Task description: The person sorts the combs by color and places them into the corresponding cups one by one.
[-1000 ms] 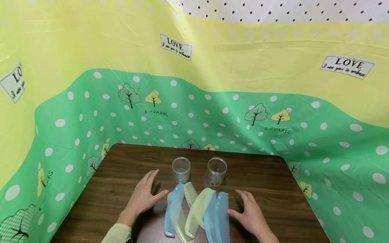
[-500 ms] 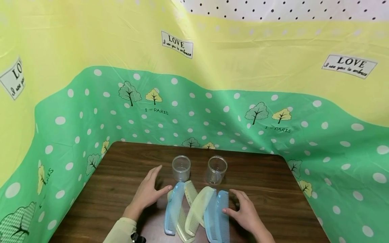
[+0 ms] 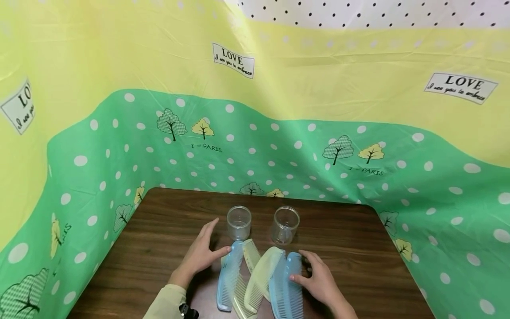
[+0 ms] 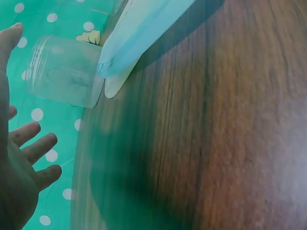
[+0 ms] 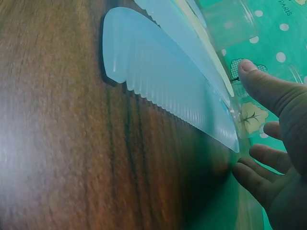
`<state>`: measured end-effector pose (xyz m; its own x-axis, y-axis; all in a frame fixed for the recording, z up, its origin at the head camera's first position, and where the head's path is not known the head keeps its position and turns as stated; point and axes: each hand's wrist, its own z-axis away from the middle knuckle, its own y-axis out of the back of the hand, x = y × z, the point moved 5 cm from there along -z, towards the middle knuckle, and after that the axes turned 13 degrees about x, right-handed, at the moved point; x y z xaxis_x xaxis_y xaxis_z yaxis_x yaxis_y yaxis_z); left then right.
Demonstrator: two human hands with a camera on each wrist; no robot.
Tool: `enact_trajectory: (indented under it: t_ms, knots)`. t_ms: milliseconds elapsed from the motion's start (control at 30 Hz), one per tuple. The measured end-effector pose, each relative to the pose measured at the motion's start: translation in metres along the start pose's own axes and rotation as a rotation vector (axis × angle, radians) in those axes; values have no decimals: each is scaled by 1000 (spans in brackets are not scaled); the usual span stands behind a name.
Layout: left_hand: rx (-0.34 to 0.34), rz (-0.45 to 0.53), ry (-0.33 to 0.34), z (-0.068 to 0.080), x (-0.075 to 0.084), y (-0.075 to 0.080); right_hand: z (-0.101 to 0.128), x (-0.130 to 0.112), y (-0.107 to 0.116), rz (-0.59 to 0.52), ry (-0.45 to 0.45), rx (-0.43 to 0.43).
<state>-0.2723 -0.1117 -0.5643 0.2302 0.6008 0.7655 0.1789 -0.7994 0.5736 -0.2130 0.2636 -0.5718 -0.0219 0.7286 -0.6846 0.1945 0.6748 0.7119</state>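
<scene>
Several blue and pale yellow combs lie in an overlapping pile at the near middle of the table. My left hand hovers at the pile's left with fingers spread, its thumb tip over the top of the left blue comb. A pale yellow comb lies across the middle. At the right, my right hand has its thumb over the edge of the rightmost blue comb. In the right wrist view, the fingers stay apart from that blue comb. Neither hand holds anything.
Two clear glass cups stand behind the combs, a left cup and a right cup. The dark wooden table ends at a green and yellow patterned curtain. A black band sits at the left sleeve.
Both hands have moved inward toward the combs, the left hand to the right and the right hand to the left. The combs and cups stay where they were.
</scene>
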Motion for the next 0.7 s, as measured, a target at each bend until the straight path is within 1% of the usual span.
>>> enact_trajectory:
  t_ms: [200, 400, 700]
  knots:
    - [-4, 50, -1, -7, 1, -7, -2, 1, -5, 3, 1, -8]
    - [-12, 89, 5, -17, 5, -10, -4, -2, -9, 17, 22, -16]
    - [-32, 97, 19, -24, 6, -19, -7, -2, -15, 29, 41, -16]
